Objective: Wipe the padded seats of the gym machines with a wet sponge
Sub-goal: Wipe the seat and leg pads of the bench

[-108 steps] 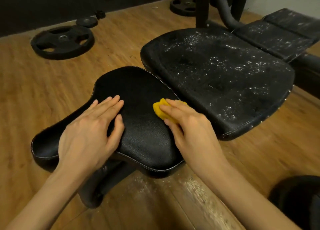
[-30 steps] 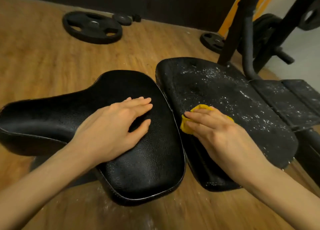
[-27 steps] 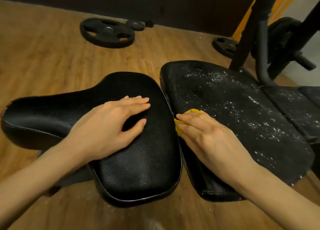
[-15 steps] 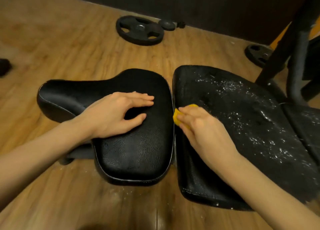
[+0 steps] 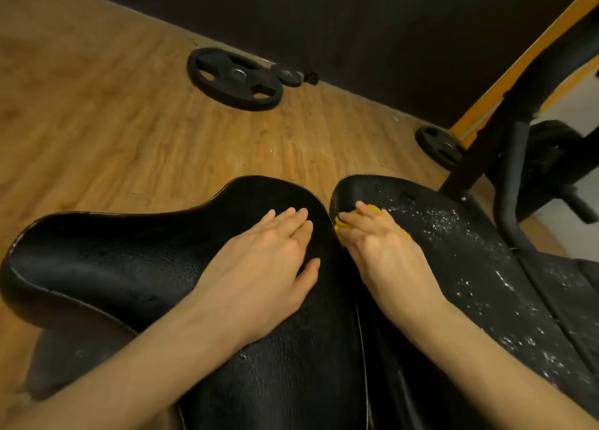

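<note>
Two black padded seats lie side by side. My left hand rests flat with straight fingers on the left seat. My right hand presses a yellow sponge onto the far left corner of the right seat, close to the gap between the pads. Most of the sponge is hidden under my fingers. The right seat is speckled with white foam and droplets.
A large black weight plate and a small one lie on the wooden floor by the dark wall. Another plate sits by the black machine frame at the right. A further pad adjoins the right seat.
My right hand slid the sponge along the right seat's left edge toward its far corner. My left hand stayed on the left seat, fingers flatter. The view moved closer over the pads.
</note>
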Demonstrator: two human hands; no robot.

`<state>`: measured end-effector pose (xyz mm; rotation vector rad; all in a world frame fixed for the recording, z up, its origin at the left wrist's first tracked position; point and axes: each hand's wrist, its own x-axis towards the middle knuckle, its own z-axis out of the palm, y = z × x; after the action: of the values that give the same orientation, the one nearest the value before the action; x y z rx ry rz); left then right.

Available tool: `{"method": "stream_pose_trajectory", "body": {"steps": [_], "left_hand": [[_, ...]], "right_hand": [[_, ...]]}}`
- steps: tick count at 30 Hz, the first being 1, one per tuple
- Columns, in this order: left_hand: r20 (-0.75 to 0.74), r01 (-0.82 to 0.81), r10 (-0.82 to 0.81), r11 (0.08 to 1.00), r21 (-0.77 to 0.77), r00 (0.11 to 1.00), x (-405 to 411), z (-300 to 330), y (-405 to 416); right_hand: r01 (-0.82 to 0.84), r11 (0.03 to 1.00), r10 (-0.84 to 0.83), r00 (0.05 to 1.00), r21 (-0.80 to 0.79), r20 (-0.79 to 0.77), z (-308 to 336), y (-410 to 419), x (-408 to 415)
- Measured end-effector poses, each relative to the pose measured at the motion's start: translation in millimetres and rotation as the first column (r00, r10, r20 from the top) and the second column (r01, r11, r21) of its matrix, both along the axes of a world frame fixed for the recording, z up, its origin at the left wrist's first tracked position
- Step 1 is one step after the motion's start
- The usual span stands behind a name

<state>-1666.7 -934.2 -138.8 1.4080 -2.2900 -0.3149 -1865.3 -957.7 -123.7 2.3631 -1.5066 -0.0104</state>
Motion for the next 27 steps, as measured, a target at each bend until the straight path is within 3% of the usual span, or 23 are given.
{"method": "stream_pose_trajectory", "body": {"steps": [4, 7, 12, 14, 18, 23, 25, 27], "left_hand": [[-0.012, -0.004, 0.005, 1.0, 0.016, 1.0, 0.8, -6.2, -4.0], [-0.083, 0.017, -0.014, 0.999, 0.037, 0.996, -1.0, -7.3, -3.7], [-0.11, 0.009, -0.006, 1.0, 0.029, 0.994, -1.5, -12.6, -6.1], [-0.096, 0.008, -0.005, 0.999, 0.036, 0.995, -2.0, -12.5, -7.0], [-0.067, 0.006, -0.004, 0.999, 0.032, 0.998, -0.9, -10.9, -5.4], [-0.026, -0.013, 0.013, 1.0, 0.004, 1.0, -2.2, -13.1, -5.6], [-0.008, -0.025, 0.024, 1.0, -0.019, 1.0, -2.6, -12.8, -4.9], [0.0, -0.027, 0.027, 0.999, -0.033, 1.0, -1.6, -11.5, -4.2]], "right_hand": [[0.131, 0.98, -0.087, 0.961, 0.152, -0.264, 10.7, -65.8, 38.8], [0.179, 0.964, -0.093, 0.917, 0.194, -0.388, 15.7, -66.0, 46.1], [-0.035, 0.99, 0.052, 0.991, 0.137, -0.122, 23.5, -1.2, 12.2], [0.017, 0.986, 0.001, 0.994, 0.165, -0.111, 24.0, -30.2, 19.7], [0.169, 0.967, -0.121, 0.964, 0.193, -0.238, 10.9, -85.4, 39.4], [0.014, 0.99, -0.022, 0.998, 0.138, 0.062, 7.1, 1.5, 10.5], [0.011, 0.989, -0.014, 1.0, 0.146, 0.022, 13.1, -15.0, 11.4], [0.08, 0.981, -0.057, 0.99, 0.176, -0.132, 14.5, -56.5, 28.5]]}}
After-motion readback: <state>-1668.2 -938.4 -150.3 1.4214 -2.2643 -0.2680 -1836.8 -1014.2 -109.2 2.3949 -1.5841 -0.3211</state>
